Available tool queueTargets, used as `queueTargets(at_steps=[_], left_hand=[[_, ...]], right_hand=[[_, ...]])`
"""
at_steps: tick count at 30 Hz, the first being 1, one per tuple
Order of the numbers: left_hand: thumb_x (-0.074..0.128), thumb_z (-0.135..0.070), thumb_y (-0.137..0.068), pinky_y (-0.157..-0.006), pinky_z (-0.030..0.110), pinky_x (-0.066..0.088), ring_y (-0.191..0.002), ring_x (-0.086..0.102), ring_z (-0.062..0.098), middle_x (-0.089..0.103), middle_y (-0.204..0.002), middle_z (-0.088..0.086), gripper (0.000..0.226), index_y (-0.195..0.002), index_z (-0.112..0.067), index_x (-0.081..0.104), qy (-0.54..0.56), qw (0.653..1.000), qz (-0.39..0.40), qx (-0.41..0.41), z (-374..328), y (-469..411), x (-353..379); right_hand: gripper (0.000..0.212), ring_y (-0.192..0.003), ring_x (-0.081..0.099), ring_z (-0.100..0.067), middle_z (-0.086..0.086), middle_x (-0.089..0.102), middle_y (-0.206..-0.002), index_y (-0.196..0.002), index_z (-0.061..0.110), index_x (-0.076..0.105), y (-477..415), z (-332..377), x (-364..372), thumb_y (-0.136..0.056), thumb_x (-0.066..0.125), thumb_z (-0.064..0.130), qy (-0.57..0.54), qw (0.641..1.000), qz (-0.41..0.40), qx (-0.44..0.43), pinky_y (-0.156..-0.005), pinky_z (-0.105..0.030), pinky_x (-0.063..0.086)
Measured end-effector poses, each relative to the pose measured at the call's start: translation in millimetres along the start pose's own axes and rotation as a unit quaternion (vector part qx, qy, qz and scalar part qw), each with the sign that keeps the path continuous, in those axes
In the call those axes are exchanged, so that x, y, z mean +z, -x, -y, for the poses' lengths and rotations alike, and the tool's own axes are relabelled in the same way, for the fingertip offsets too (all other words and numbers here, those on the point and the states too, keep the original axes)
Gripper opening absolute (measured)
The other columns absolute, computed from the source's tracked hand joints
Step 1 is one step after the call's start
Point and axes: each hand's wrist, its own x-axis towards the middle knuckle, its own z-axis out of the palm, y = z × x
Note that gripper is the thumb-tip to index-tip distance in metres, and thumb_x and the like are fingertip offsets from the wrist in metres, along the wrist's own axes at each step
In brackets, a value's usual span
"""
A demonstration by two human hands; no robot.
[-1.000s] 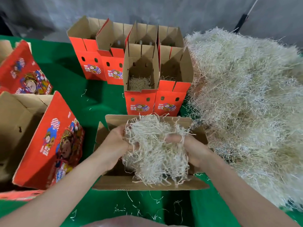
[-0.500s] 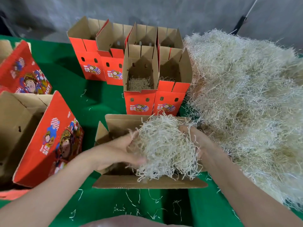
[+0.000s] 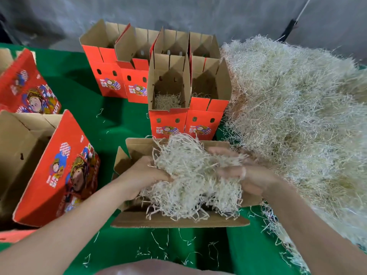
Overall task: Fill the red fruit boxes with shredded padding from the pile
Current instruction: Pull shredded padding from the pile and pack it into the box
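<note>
The left hand (image 3: 147, 173) grips a clump of pale shredded padding (image 3: 190, 175) from one side; the blurred right hand (image 3: 246, 175) meets it opposite, grip unclear. Between them it sits over the open brown-flapped cardboard box (image 3: 178, 222) beneath, likely for pressing down. The straw-coloured pile (image 3: 297, 116) lies beside the right hand, handy.

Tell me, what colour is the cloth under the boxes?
The cloth is dark green. It shows best in the head view, the only view here.
</note>
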Motion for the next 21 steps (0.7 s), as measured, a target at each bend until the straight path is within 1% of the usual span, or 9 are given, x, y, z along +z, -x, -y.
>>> queueTargets(at_steps=[3,6,9,11,12,15,16,19,21], left_hand=[[0.064,0.015,-0.070,-0.068,0.020,0.052,-0.080,0.069,0.008,0.074,-0.085,-0.002,0.037,-0.095,-0.012,0.064,-0.038,0.997,0.038,0.057,-6.9,5.5,21.0],[0.060,0.018,-0.070,-0.068,0.025,0.050,-0.078,0.068,0.010,0.074,-0.078,-0.004,0.037,-0.089,-0.013,0.065,0.023,0.997,0.030,0.060,-14.2,14.4,4.3],[0.072,0.013,-0.059,-0.074,0.026,0.045,-0.089,0.065,0.010,0.072,-0.072,-0.009,0.041,-0.086,-0.016,0.062,0.099,0.994,-0.007,0.053,-14.3,18.9,-20.8],[0.071,0.013,-0.063,-0.060,0.019,0.047,-0.069,0.063,0.000,0.067,-0.063,-0.004,0.039,-0.077,-0.019,0.053,0.114,0.992,-0.031,0.045,-14.1,24.7,-27.1],[0.071,0.012,-0.065,-0.061,0.018,0.048,-0.065,0.062,0.001,0.063,-0.068,0.001,0.037,-0.075,-0.018,0.051,0.121,0.991,-0.039,0.034,-14.0,28.1,-30.3],[0.073,0.005,-0.058,-0.095,0.038,0.044,-0.098,0.058,0.024,0.063,-0.103,0.015,0.037,-0.090,-0.008,0.057,0.141,0.988,-0.056,-0.001,-8.1,30.8,-48.8],[0.071,0.007,-0.062,-0.094,0.040,0.042,-0.101,0.056,0.028,0.063,-0.106,0.016,0.034,-0.092,-0.005,0.059,0.147,0.987,-0.070,-0.004,-6.4,31.0,-52.7],[0.074,0.003,-0.065,-0.081,0.025,0.042,-0.091,0.059,0.017,0.068,-0.089,0.003,0.019,-0.080,-0.007,0.072,0.145,0.986,-0.085,-0.004,-4.9,32.9,-43.7],[0.077,-0.005,-0.062,-0.094,0.027,0.042,-0.100,0.060,0.015,0.066,-0.105,0.005,0.026,-0.088,-0.010,0.076,0.168,0.983,-0.076,-0.005,-9.2,32.8,-30.6]], right_hand=[[0.052,-0.083,0.063,0.005,0.018,0.065,-0.099,-0.110,0.040,0.052,-19.6,-6.9,38.6,-0.066,0.079,0.039,0.137,0.987,-0.059,0.054,-0.092,-0.031,0.048],[0.012,-0.073,0.064,-0.002,0.006,0.067,-0.085,-0.088,0.027,0.061,-21.1,-2.7,36.2,-0.080,0.068,0.028,0.183,0.968,-0.164,0.042,-0.070,-0.021,0.053],[0.023,-0.061,0.055,0.002,0.013,0.058,-0.073,-0.079,0.029,0.048,-10.1,0.7,17.2,-0.077,0.071,0.027,0.131,0.968,-0.208,0.043,-0.061,-0.015,0.044],[0.027,-0.063,0.051,0.001,0.011,0.055,-0.074,-0.079,0.030,0.044,-8.7,0.2,12.1,-0.079,0.070,0.027,0.105,0.966,-0.228,0.056,-0.064,-0.018,0.042],[0.022,-0.068,0.052,0.000,0.006,0.057,-0.079,-0.081,0.029,0.046,-10.0,-0.2,9.5,-0.080,0.068,0.027,0.105,0.962,-0.241,0.068,-0.064,-0.021,0.043],[0.012,-0.073,0.049,-0.011,-0.002,0.052,-0.079,-0.084,0.018,0.050,-7.9,4.8,-1.1,-0.087,0.060,0.023,0.084,0.938,-0.320,0.104,-0.077,-0.036,0.045],[0.012,-0.070,0.046,-0.012,-0.002,0.048,-0.076,-0.082,0.016,0.047,-6.2,4.5,-4.0,-0.090,0.056,0.019,0.068,0.930,-0.345,0.107,-0.074,-0.036,0.044],[0.010,-0.057,0.045,-0.010,-0.004,0.052,-0.072,-0.084,0.009,0.050,-9.0,4.1,6.2,-0.093,0.051,0.014,-0.004,0.939,-0.331,0.092,-0.049,-0.025,0.041],[0.009,-0.063,0.057,-0.015,-0.008,0.062,-0.075,-0.086,0.008,0.059,-12.1,5.9,17.6,-0.088,0.056,0.017,-0.086,0.955,-0.276,0.070,-0.051,-0.027,0.044]])
